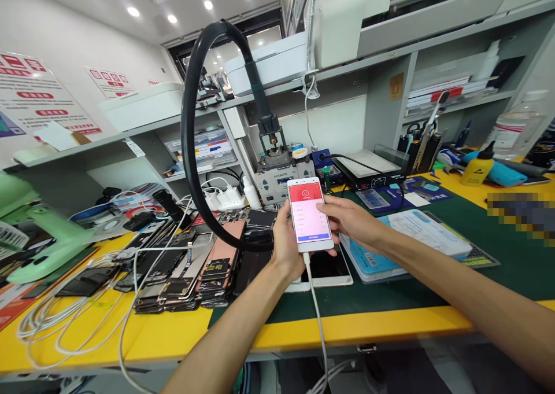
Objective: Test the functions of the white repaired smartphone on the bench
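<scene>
A white smartphone [310, 216] is held upright above the bench, its lit screen red at the top and pale pink below, with a blue bar near the bottom. My left hand [286, 240] grips it from the left side and behind. On the right edge, my right hand [349, 217] has its thumb over the screen, while its other fingers go behind the phone, partly hidden. From the phone's lower end hangs a white charging cable [315, 301]. Beneath the hands lies another white-framed phone [336, 268] on the green mat [286, 310].
Stacks of phone parts [219, 267] stand to the left, beside coiled white cables [43, 324]. A thick black hose [188, 133] arches over them from a hot-air station [273, 183]. At right lie a blue-and-white plastic case [403, 240] and a yellow bottle [478, 167].
</scene>
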The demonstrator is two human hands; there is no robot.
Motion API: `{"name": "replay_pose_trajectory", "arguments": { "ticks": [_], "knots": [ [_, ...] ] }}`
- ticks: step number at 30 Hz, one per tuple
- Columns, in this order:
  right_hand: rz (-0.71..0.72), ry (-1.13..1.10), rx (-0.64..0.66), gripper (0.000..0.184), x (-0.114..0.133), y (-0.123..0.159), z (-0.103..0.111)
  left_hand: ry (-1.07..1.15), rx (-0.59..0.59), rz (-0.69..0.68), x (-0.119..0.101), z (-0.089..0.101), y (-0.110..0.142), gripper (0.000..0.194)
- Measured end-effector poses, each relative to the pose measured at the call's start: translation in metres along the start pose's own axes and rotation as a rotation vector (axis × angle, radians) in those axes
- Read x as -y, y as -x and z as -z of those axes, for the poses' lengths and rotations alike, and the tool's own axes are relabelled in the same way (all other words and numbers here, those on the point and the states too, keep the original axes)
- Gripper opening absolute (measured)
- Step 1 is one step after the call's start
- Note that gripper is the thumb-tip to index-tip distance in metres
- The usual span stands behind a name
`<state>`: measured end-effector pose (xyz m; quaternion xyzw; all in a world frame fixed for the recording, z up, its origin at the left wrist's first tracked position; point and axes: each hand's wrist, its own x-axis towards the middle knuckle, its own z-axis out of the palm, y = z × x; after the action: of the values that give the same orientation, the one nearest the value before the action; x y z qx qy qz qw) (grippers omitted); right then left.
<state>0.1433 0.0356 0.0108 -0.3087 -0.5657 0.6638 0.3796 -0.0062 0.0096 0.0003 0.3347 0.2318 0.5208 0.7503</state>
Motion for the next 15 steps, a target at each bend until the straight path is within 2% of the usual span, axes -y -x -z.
{"name": "replay_pose_trajectory", "arguments": {
  "ticks": [8, 15],
  "knots": [
    [0.006, 0.026, 0.030, 0.033, 0.0002, 0.0004, 0.0011, 0.000, -0.016, 0.000, 0.0001, -0.0001, 0.0007, 0.065],
    [0.018, 0.149, 0.146, 0.054, 0.0073, 0.0045, 0.0052, 0.017, -0.057, 0.018, -0.0005, 0.0011, -0.0015, 0.062]
  ]
}}
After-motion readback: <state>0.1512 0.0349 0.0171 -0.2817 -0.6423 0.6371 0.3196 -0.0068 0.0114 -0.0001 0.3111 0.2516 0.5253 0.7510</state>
